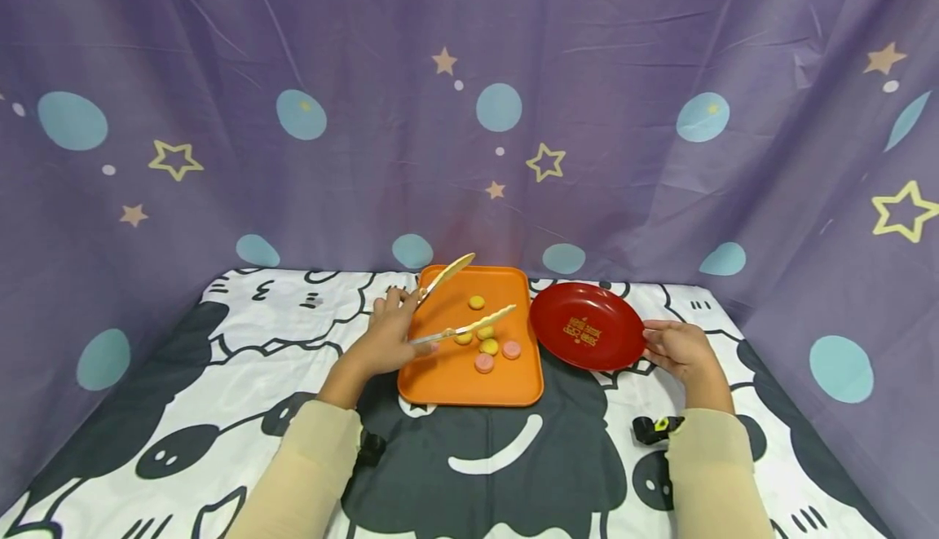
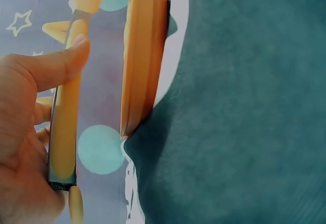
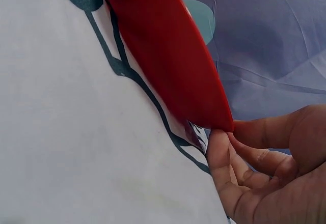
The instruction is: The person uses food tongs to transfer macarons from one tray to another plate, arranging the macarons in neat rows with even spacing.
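My left hand (image 1: pixel 389 333) grips a pair of tongs (image 2: pixel 65 122) with yellowish arms, the thumb pressed along one arm in the left wrist view. The tongs' two tips stand wide apart over an orange tray (image 1: pixel 440 386). On that tray lie several yellow discs (image 1: pixel 477 302) and two pink discs (image 1: pixel 511 350). To the tray's right, my right hand (image 1: pixel 678 349) pinches the right rim of a red plate (image 1: pixel 616 331) between thumb and fingers. Gold writing marks the plate's middle. In the right wrist view, the pinched rim (image 3: pixel 224 114) is raised off the cloth.
A black-and-white cartoon cloth (image 1: pixel 491 490) covers the table. Behind it hangs a purple curtain (image 1: pixel 367 156) with stars and blue spots, close to the tray's far edge. Black straps with small devices (image 1: pixel 653 430) are worn at the wrists.
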Tool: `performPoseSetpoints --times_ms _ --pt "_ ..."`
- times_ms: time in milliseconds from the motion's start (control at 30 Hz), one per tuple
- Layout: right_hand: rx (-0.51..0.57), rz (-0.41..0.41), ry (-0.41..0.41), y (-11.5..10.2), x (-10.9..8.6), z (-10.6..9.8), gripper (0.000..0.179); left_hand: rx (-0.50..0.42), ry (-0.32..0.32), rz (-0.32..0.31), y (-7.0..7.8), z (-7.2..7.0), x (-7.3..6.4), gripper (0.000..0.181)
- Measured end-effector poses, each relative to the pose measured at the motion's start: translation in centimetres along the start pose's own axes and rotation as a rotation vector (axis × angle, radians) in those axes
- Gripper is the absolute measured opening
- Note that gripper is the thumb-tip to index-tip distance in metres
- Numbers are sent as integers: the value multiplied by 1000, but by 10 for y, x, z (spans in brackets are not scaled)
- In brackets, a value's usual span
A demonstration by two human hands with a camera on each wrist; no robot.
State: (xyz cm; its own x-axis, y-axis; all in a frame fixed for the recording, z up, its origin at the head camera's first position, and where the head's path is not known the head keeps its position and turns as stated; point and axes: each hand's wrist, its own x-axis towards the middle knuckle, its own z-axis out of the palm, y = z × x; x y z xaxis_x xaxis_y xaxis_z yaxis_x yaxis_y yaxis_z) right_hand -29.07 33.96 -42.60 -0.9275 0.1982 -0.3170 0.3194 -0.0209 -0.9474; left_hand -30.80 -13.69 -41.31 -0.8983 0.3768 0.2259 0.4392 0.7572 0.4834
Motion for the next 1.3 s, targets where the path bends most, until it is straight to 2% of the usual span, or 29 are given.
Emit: performPoseSetpoints --times_ms 500,633,733,933,1067,1300 --pt "-2 6 10 1 -1 1 45 -8 -68 10 -12 -7 -10 82" --pt "-3 11 9 1 -1 1 46 -10 -90 39 -15 -10 -11 81" --pt "6 11 7 0 -2 1 46 -29 -104 60 -18 -15 -12 79" --pt "3 15 10 0 -2 1 47 -65 -137 51 -23 -29 -18 76" --pt "-16 18 20 0 -1 0 47 -90 -142 59 -30 -33 -20 75" --pt "-17 24 27 1 1 -1 45 -113 -175 -13 -36 -35 -23 74"
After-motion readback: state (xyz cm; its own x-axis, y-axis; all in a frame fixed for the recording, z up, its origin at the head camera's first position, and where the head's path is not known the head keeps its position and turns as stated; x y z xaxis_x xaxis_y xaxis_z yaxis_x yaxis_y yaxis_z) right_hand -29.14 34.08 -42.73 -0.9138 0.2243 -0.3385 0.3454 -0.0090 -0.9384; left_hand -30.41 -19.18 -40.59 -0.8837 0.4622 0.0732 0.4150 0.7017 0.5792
